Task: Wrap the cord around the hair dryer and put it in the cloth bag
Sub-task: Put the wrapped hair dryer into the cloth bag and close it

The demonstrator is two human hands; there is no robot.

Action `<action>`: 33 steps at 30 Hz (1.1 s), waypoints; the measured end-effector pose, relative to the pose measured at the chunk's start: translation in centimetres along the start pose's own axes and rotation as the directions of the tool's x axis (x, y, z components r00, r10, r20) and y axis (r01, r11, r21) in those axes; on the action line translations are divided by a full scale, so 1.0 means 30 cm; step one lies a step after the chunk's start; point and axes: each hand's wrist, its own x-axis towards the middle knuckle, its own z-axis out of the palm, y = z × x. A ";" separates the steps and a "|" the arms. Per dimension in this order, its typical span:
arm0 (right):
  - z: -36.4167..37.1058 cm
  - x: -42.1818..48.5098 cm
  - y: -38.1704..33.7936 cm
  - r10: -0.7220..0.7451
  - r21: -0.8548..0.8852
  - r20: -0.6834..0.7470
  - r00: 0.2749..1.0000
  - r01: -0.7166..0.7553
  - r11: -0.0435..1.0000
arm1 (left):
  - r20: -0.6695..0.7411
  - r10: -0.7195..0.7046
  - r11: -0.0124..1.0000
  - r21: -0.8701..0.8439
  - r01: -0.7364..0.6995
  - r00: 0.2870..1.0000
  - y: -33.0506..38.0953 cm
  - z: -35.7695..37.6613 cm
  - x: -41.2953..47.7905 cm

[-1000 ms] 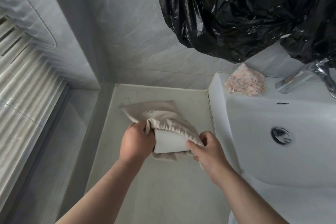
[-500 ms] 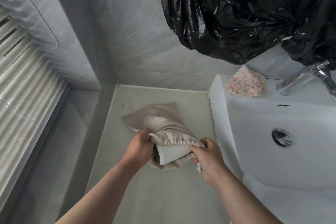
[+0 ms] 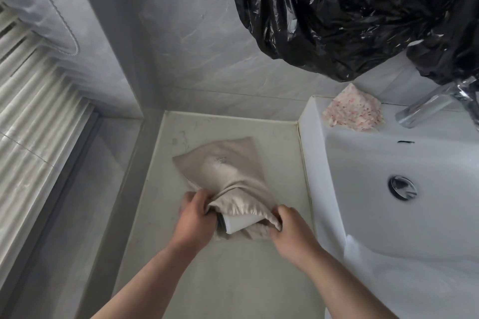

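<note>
Grey tiled walls corner a pale counter (image 3: 233, 280) beside a white sink (image 3: 388, 215). On the counter lies your beige bag (image 3: 228, 171), with the white dryer (image 3: 239, 223) mostly inside and one end showing at the mouth. Your left hand (image 3: 195, 217) grips the bag's rim on one side; your right hand (image 3: 290, 230) pinches it on the other. Black plastic (image 3: 350, 13) hangs above the sink, and a speckled cloth (image 3: 353, 110) sits on its ledge.

A crumpled black plastic bag (image 3: 350, 13) hangs at the upper right above a chrome faucet (image 3: 425, 107), a pink-speckled cloth (image 3: 353, 111) lies on the back ledge of the white sink (image 3: 363, 163) beside the pale table (image 3: 233, 280), and a ribbed white panel (image 3: 33, 111) lines the left.
</note>
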 end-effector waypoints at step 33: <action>-0.020 0.069 -0.099 -0.293 -0.238 0.049 0.955 0.296 0.925 | 0.005 0.215 0.898 0.391 -0.200 0.977 -0.048 0.015 0.056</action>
